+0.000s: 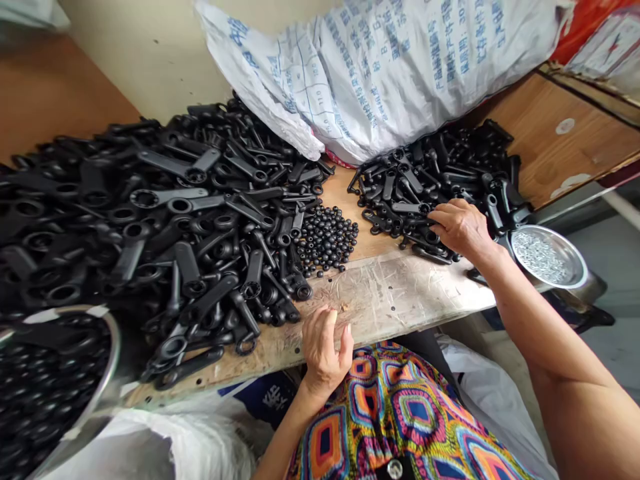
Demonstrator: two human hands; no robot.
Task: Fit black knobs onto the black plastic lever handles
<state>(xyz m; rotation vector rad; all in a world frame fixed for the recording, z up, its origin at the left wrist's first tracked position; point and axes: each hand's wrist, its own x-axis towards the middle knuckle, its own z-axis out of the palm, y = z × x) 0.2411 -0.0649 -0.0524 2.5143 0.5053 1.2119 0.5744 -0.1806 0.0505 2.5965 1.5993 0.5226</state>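
Both apart | left hand loosely open at table edge | right hand curled at black parts (grip hidden, can't tell)

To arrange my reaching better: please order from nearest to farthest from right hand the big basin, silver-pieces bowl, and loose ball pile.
1. Silver-pieces bowl: right of the right hand.
2. Loose ball pile: left of that hand, mid-table.
3. Big basin: lower left corner.

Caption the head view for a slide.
Right hand at a heap of black lever-shaped parts, left hand by the scuffed wooden bench, small round black beads piled nearby.
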